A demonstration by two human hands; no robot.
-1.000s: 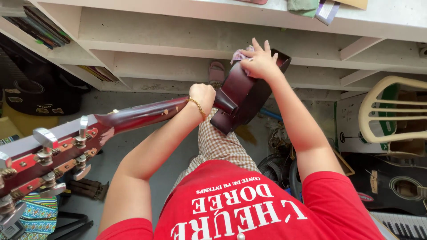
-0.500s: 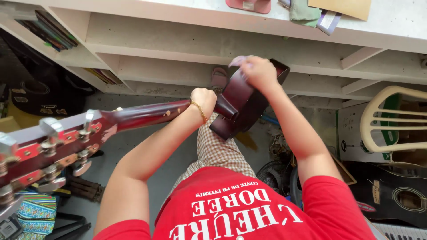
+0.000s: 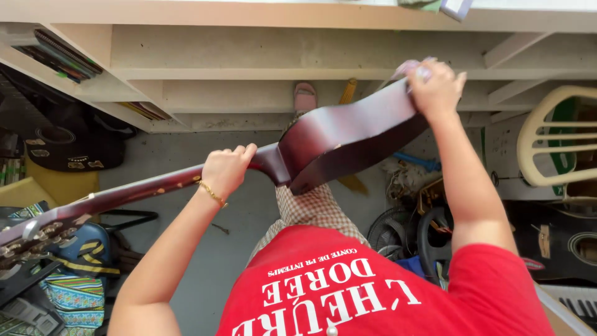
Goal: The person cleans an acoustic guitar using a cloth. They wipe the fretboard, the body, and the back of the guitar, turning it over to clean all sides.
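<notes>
Two hands grip one dark red guitar (image 3: 336, 140), held back-up across the person's lap. Left hand (image 3: 227, 169) is clamped around the neck just beside the heel, a gold bracelet (image 3: 211, 194) at its wrist. Right hand (image 3: 435, 87) presses a pale cloth (image 3: 410, 67) against the body's far edge, fingers curled over it. White shelving (image 3: 249, 56) runs behind, above a grey floor (image 3: 217, 249); a cream plastic chair (image 3: 553, 137) stands right. Both arms reach forward, the right one raised.
</notes>
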